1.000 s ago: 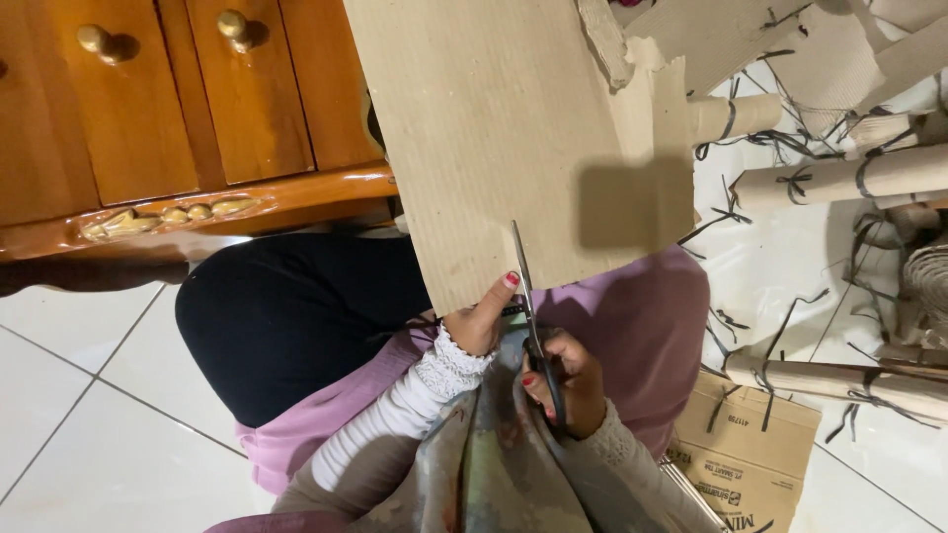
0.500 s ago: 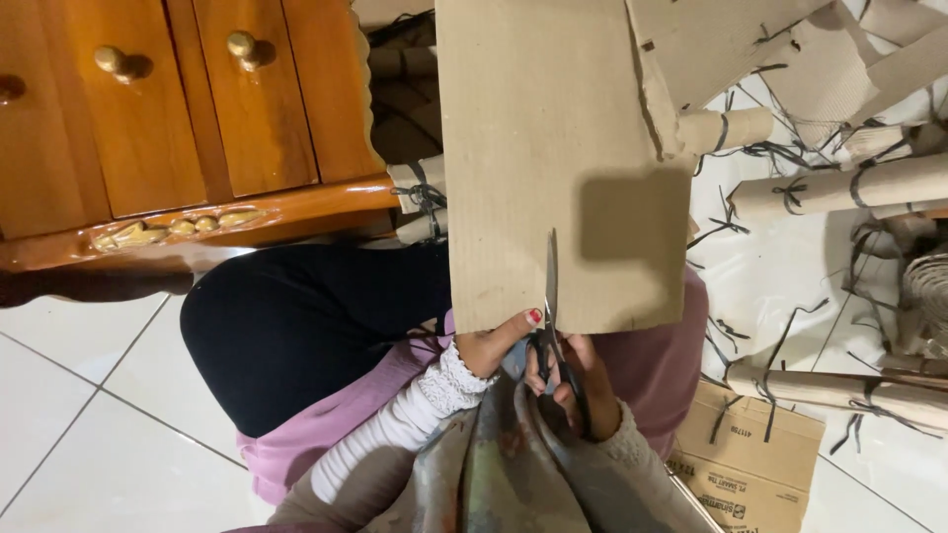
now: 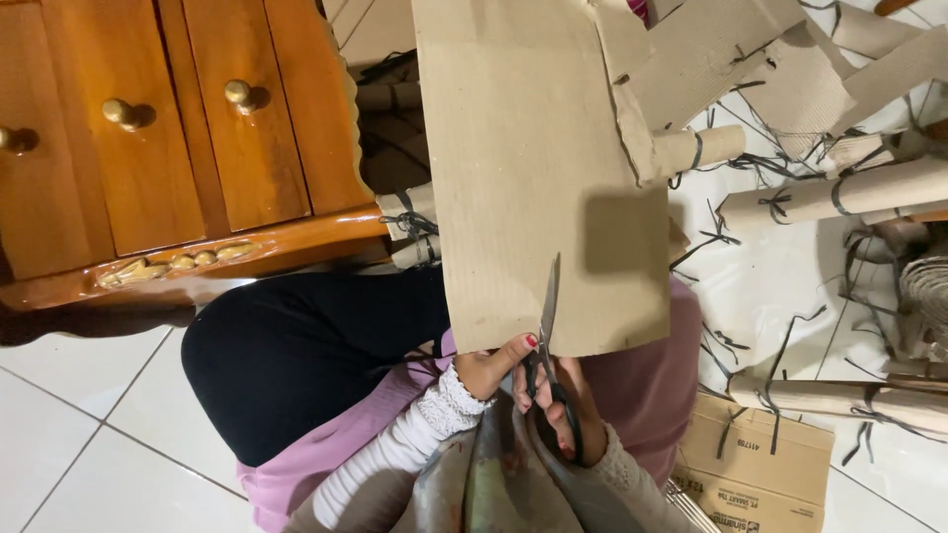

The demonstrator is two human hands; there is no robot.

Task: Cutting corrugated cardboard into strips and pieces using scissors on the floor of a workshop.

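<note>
Scissors (image 3: 546, 336) sit gripped in my right hand (image 3: 558, 410), fingers curled through the handles and blades biting into the bottom edge of the cardboard sheet (image 3: 533, 168), which my left hand (image 3: 494, 365) pinches (thumb on top) over my lap beside the wooden drawers (image 3: 168, 138).

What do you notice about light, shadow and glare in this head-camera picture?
Head view: light falls from above and behind, casting a dark, squarish shadow on the cardboard sheet; the white floor tiles at right glare brightly; the wooden drawers show a soft sheen; the scissors and both hands, left hand and right hand, look reasonably sharp.
</note>
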